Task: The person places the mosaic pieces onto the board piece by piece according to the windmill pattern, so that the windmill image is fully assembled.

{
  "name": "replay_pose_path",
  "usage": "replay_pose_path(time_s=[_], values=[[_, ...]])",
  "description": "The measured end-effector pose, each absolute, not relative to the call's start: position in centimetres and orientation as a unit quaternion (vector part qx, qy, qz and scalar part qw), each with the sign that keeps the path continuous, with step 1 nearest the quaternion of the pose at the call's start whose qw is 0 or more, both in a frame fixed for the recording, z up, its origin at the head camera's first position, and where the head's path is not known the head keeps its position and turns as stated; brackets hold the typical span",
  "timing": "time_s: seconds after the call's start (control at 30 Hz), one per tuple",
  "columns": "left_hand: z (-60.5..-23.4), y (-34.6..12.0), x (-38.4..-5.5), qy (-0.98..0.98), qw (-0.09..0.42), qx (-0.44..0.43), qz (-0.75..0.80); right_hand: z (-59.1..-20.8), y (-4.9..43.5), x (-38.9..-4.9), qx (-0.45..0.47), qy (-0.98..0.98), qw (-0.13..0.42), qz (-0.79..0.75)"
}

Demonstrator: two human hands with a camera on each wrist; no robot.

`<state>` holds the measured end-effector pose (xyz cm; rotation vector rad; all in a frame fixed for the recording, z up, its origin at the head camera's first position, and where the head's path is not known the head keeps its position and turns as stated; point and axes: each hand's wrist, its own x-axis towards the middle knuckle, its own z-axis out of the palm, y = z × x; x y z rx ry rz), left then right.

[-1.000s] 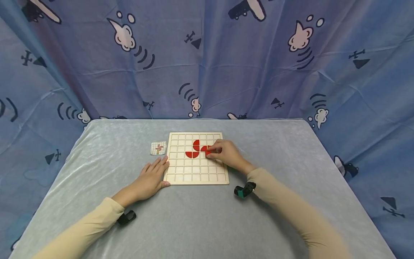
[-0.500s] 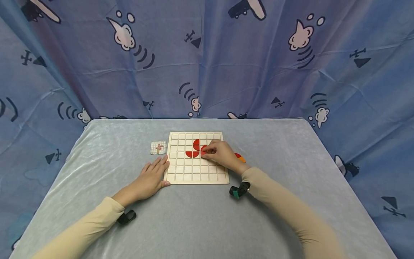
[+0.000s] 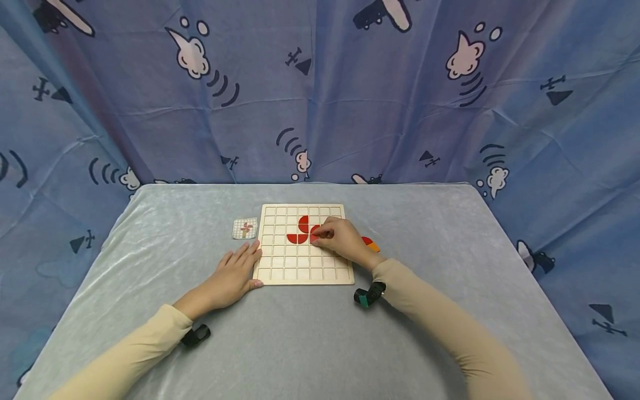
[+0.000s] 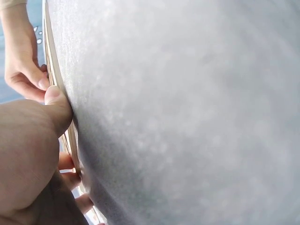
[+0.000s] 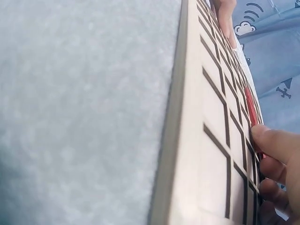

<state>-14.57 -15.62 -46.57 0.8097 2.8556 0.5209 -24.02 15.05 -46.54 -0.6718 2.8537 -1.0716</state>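
Observation:
A light wooden grid board (image 3: 292, 275) lies on the table with several red quarter-circle pieces (image 3: 303, 220) near its middle. My right hand (image 3: 345, 239) is over the board's right part, thumb and forefinger pinching a red quarter-circle piece (image 3: 314, 239), partly covered by the fingertips. In the right wrist view, the right thumb (image 5: 272, 140) sits low at the board's surface beside a strip of red (image 5: 251, 105). My left hand (image 3: 232, 278) rests at the board's left edge, fingers spread and straight, thumb near the lower left corner.
A small card (image 3: 245, 228) with a printed grid and a red figure lies left of the board. Beyond the board's right edge, a red and orange piece or pieces (image 3: 374, 247) are partly hidden behind the right wrist. A patterned blue curtain (image 3: 320, 111) surrounds the grey-clothed table (image 3: 300, 344).
My right hand has shifted slightly left with the red piece, closer to the other red pieces. Red and orange right of the board has come into sight. The left hand has stayed still.

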Motion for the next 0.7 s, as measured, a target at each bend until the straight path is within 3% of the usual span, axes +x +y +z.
replay_pose_path(time_s=[0.7], values=[[-46.69,-15.61,-14.6,0.946,0.065,0.268,0.173,-46.56,15.19,-23.87,-0.217,0.911,0.015,-0.351]])
